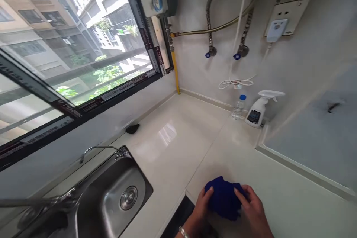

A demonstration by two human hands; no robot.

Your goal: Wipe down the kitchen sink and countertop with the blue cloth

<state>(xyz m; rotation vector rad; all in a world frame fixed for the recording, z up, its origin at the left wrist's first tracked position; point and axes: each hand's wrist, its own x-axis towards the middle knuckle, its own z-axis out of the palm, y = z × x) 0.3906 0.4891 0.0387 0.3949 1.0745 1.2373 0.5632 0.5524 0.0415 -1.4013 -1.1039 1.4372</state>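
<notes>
A dark blue cloth (224, 198) is bunched between my two hands, just over the near edge of the pale countertop (195, 134). My left hand (201, 205) grips its left side, the thumb lying on top. On the other side my right hand (252, 206) pinches the cloth, thumb over it and fingers behind. A bracelet (184, 232) circles my left wrist. Parts of the fingers are hidden beneath the fabric.
A steel sink (111, 193) with a faucet (100, 148) lies at left. A black crumpled item (132, 128) sits below the window. By the right wall stand a clear bottle (238, 108) with a blue cap and a white spray bottle (258, 109). A yellow pipe (175, 72) runs down the corner.
</notes>
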